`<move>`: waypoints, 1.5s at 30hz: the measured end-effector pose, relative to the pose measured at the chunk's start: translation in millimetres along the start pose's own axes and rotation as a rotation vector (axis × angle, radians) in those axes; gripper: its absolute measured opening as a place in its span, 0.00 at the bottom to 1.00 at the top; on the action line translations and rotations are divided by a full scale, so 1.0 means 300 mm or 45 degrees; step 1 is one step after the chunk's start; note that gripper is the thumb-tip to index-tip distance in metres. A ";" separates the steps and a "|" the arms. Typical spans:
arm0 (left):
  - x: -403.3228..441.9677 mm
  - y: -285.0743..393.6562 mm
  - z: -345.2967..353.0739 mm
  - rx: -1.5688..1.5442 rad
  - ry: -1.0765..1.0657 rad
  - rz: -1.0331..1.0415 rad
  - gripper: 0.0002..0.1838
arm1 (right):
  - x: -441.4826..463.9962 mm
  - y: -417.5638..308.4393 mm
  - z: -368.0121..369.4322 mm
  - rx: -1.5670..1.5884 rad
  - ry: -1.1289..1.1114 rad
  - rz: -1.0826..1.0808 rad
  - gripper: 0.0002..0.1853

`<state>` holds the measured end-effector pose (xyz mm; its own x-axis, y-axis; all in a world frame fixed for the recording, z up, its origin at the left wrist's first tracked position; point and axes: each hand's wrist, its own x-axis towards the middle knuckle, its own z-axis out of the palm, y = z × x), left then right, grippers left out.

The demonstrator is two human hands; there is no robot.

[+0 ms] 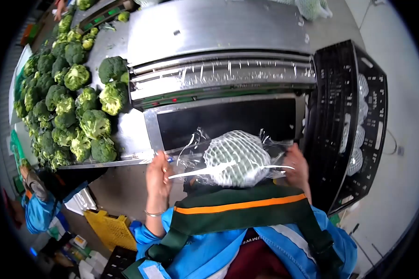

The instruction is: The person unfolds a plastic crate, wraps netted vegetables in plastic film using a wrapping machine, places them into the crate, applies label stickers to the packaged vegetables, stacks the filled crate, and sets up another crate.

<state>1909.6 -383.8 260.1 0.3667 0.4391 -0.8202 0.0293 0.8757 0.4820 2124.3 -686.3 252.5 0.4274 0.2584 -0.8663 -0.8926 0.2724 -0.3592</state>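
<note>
In front of my chest is a head of broccoli in a white foam net (237, 158), with clear plastic film (191, 156) around it, stretched out to both sides. My left hand (158, 174) is closed on the left end of the film and a white strand of the net. My right hand (297, 167) is closed on the right end, its fingertips partly hidden. The bundle hangs between both hands, just before the black plate (228, 118) of the wrapping machine. Behind that plate lies the machine's film roll (219, 72).
Many bare broccoli heads (63, 102) are piled on the metal table at left. A black crate (344, 121) at right holds several net-covered, wrapped pieces. Below left, a co-worker in a blue sleeve (42, 211) stands near a yellow plastic crate (109, 230).
</note>
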 end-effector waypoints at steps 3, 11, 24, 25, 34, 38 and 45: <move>0.064 -0.260 -0.079 0.635 0.030 -0.072 0.16 | 0.174 0.277 -0.087 -0.483 0.230 -0.077 0.13; 0.182 -0.337 0.119 0.634 -1.055 0.226 0.19 | 0.062 0.261 0.152 -0.972 -0.609 -0.050 0.22; -0.193 -0.009 0.979 1.651 -1.821 1.335 0.29 | -0.391 -0.402 -0.333 0.443 -0.063 -1.396 0.32; -0.131 0.034 1.002 1.627 -1.589 1.392 0.26 | -0.423 -0.437 -0.422 0.527 0.024 -1.409 0.31; 0.752 0.684 1.190 1.732 -0.004 1.851 0.24 | 0.093 -0.515 -1.152 0.958 0.328 -0.432 0.38; 0.950 0.821 1.275 1.926 0.663 1.771 0.44 | -0.046 -0.573 -1.002 0.996 0.491 0.019 0.42; 1.123 0.986 1.310 2.559 0.552 0.871 0.69 | -0.125 -0.593 -0.151 -1.445 1.118 -1.299 0.26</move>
<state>2407.2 -55.8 247.5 0.5740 0.7674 -0.2858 0.8014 -0.5982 0.0034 2260.4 -786.4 333.3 0.9730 -0.2226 0.0611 -0.1555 -0.8276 -0.5394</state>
